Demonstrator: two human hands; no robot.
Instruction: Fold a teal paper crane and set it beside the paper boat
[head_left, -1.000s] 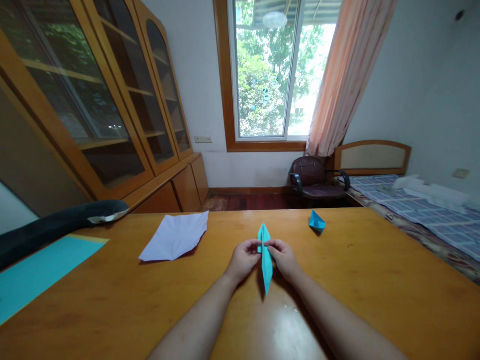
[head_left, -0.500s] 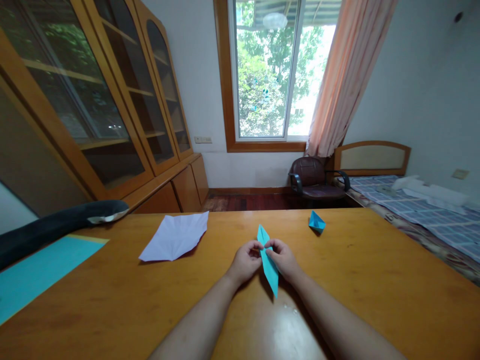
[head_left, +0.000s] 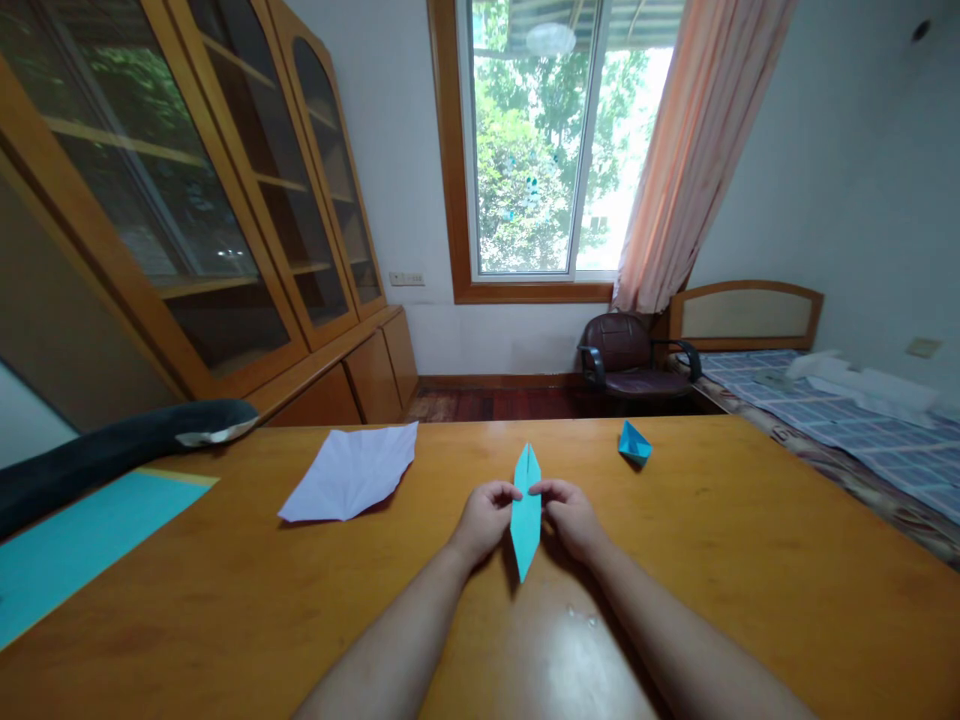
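Observation:
A turquoise folded paper [head_left: 526, 530], long and narrow with pointed ends, is held just over the table in front of me. A slit or crease runs down from its far tip. My left hand [head_left: 484, 518] pinches its left edge, with the thumb on top and the other fingers partly hidden underneath. On the opposite edge my right hand [head_left: 571, 515] grips it the same way, its thumb lying near the paper's middle. Below the paper, a shadow falls on the wood.
The wooden table [head_left: 300, 610] carries a creased white paper sheet [head_left: 349, 475] at left and a small blue folded paper boat [head_left: 634, 444] at right. Turquoise sheets [head_left: 90, 545] lie far left beside a dark curved object [head_left: 127, 440]. A chair [head_left: 634, 355] stands beyond.
The folded paper has turned so that its near tip swings left and it now points almost straight away from me. My hands have moved slightly apart along its edges.

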